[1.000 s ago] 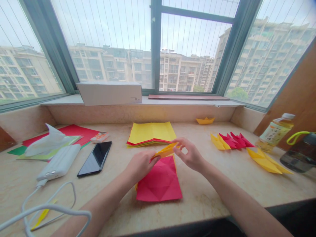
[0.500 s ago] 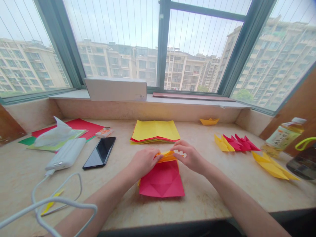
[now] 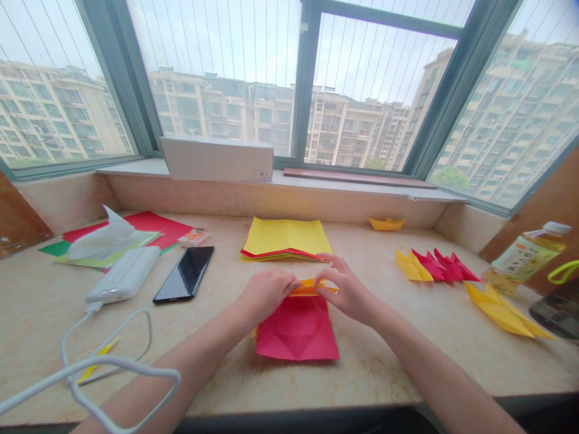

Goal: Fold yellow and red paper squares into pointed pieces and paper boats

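Between my two hands is a folded piece of orange-yellow paper [image 3: 309, 289], partly covered by my fingers. My left hand [image 3: 270, 295] pinches its left end between thumb and fingers. At the right end, my right hand [image 3: 346, 289] grips the paper with thumb and index finger, its other fingers raised. Under it lies a creased red sheet [image 3: 298, 331] on top of other sheets, with a yellow edge peeking out at the left. Just beyond my hands rests a stack of yellow and red sheets [image 3: 287, 237].
Folded yellow paper [image 3: 412, 265], folded red paper [image 3: 446, 265], a larger yellow folded piece [image 3: 504, 310] and a drink bottle [image 3: 527, 256] stand right. A small paper boat [image 3: 386, 225] sits behind. Left are a phone [image 3: 184, 274], a power bank [image 3: 123, 274] and a white cable [image 3: 122, 361].
My right index finger has bent down closer to the orange-yellow paper. Both hands keep their hold, and the camera view has shifted slightly.
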Tool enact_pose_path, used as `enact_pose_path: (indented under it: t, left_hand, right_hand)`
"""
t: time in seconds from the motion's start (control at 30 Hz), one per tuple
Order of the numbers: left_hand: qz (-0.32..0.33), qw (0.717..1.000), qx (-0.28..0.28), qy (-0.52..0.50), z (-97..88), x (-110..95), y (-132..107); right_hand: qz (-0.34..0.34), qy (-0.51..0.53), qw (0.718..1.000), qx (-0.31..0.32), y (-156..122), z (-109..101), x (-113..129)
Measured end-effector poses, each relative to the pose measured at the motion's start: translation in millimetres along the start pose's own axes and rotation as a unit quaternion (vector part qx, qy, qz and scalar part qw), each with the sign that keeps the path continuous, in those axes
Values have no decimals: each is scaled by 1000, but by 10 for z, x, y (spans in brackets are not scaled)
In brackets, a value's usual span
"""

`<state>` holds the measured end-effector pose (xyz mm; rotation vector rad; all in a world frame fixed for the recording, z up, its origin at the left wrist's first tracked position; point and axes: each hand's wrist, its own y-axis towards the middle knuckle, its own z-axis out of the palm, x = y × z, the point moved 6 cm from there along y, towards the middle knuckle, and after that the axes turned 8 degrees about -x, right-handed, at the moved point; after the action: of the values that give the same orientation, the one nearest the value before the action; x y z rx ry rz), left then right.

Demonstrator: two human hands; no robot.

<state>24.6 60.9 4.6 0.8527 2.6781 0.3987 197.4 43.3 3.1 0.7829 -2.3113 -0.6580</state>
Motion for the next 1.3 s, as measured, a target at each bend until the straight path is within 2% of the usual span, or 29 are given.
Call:
enact_pose_path:
  t: [0.17, 0.23, 0.33, 0.4, 0.47, 0.6, 0.73, 1.03, 1.3]
  left_hand:
    - [25, 1000, 11, -10, 25, -56, -9]
    - [28, 999, -5, -29, 19, -61, -19]
    - [41, 996, -61, -42, -44, -65, -32]
    - [83, 990, -101, -47, -108, -119, -44]
    - [137, 983, -117, -45, -151, -203, -58]
    - [194, 977, -89, -26, -126, -330, -71]
    - [199, 977, -78, -12, -73, -339, -69]
    - [215, 973, -78, -25, -64, -359, -84]
    - [186, 978, -86, -41, -58, -301, -53]
  right_hand:
    - [1, -12, 999, 32, -10, 27, 26]
    - [-2, -8, 999, 37, -15, 44, 22]
    - [-2, 5, 999, 36, -16, 58, 20]
    - [-3, 9, 1000, 27, -11, 51, 34]
    - [-5, 9, 1000, 16, -7, 42, 63]
    - [-4, 26, 1000, 9, -13, 47, 130]
    - [3, 45, 999, 10, -24, 71, 152]
    - [-11, 18, 1000, 14, -29, 94, 121]
    - [-74, -28, 997, -6, 4, 54, 229]
